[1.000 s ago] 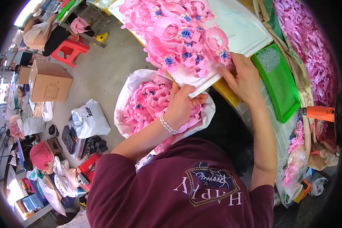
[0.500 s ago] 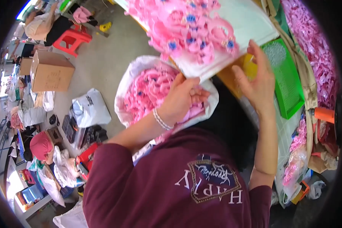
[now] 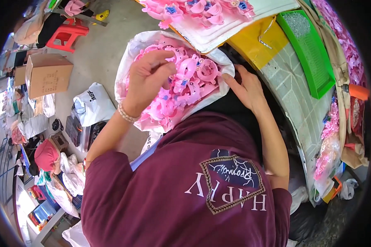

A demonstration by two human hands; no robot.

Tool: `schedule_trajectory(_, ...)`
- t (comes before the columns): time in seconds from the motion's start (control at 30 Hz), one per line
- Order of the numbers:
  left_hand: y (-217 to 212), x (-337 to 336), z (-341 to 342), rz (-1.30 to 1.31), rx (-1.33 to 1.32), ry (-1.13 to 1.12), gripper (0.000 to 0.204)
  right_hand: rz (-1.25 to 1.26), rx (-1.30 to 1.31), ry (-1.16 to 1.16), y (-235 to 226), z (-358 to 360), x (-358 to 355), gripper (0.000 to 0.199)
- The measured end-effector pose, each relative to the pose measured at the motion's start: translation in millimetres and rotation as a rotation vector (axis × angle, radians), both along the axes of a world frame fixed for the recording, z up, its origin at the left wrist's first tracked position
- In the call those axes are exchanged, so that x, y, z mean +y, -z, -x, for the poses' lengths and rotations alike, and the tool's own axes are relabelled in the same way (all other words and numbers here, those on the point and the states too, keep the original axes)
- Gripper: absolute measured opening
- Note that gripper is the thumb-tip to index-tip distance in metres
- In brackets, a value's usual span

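A white sack (image 3: 125, 61) stands open in front of me, filled with pink plastic pieces (image 3: 185, 88), several with small blue parts. Some of them are ring-shaped, others look like little animal figures. My left hand (image 3: 150, 80), with a beaded bracelet at its wrist, hovers over the sack's left half with its fingers curled in; whatever they hold, if anything, is hidden. At the sack's right rim is my right hand (image 3: 249, 88), thumb on the inner side and fingers behind, gripping the edge.
More pink pieces (image 3: 202, 12) lie on a white board (image 3: 231, 29) at the table's near edge. A green tray (image 3: 313, 57) with small clear bits sits to the right. Left on the floor are a cardboard box (image 3: 49, 76), a white bag (image 3: 92, 103) and a red stool (image 3: 68, 36).
Both hands have left the white board's edge. My left hand moved left over the sack, and my right hand came down to its rim. Fewer pink pieces show on the board as the view shifted.
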State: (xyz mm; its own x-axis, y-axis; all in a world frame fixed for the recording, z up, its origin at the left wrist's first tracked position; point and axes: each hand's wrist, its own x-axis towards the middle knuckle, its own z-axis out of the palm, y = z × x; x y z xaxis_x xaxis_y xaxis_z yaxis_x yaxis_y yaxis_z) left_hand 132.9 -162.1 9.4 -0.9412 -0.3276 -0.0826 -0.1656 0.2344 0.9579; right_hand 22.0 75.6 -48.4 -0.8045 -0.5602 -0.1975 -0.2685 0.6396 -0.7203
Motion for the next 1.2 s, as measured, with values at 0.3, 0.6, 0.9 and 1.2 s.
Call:
schedule_trajectory(0.3,39,13,6,-0.524,-0.192,0.256,0.025,0.208,-0.152,0.067,40,-11,-11,0.069)
schedule_trajectory(0.6,9,-39,3,1.008,0.548,0.136,0.042,0.635,-0.917,0.361,57,-33,-23,0.042)
schedule_trajectory(0.9,106,-157,-47,0.112,-0.397,-0.159,0.08,0.394,-0.811,0.018,31,-55,-17,0.019)
schedule_trajectory(1.2,127,-176,-51,-0.388,-0.449,-0.308,0.072,0.487,-0.807,0.065,8,-58,-42,0.02)
